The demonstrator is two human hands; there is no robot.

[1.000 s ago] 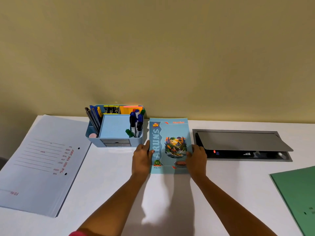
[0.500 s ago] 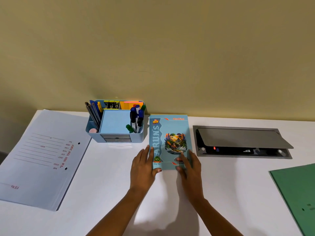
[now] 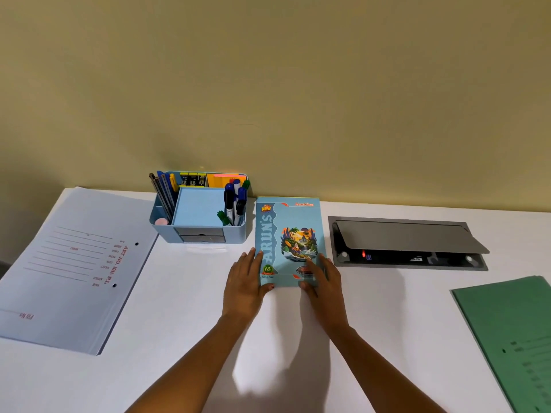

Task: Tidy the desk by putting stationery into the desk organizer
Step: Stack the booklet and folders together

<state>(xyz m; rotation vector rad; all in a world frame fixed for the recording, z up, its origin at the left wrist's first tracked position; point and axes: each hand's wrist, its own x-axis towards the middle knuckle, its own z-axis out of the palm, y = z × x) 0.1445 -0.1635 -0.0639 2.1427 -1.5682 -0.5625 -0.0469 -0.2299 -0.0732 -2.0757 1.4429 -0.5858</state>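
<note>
Blue notebook (image 3: 287, 234) lies flat mid-desk on the white desk (image 3: 185, 293), and we have both hands on its near end. Our left hand (image 3: 243, 283) rests with straight fingers along the left edge, thumb at the bottom corner. Our right hand (image 3: 325, 281) lies flat over the lower right corner. Neither hand curls round it. At ten o'clock from the notebook, just beside it, stands the organizer (image 3: 198, 235), with pens (image 3: 164, 192) and markers (image 3: 234, 204) upright inside. At three o'clock a grey socket hatch (image 3: 408, 236) sits propped open. Pale folder (image 3: 59, 269) at nine o'clock, green folder (image 3: 512, 332) at four, both well apart.
</note>
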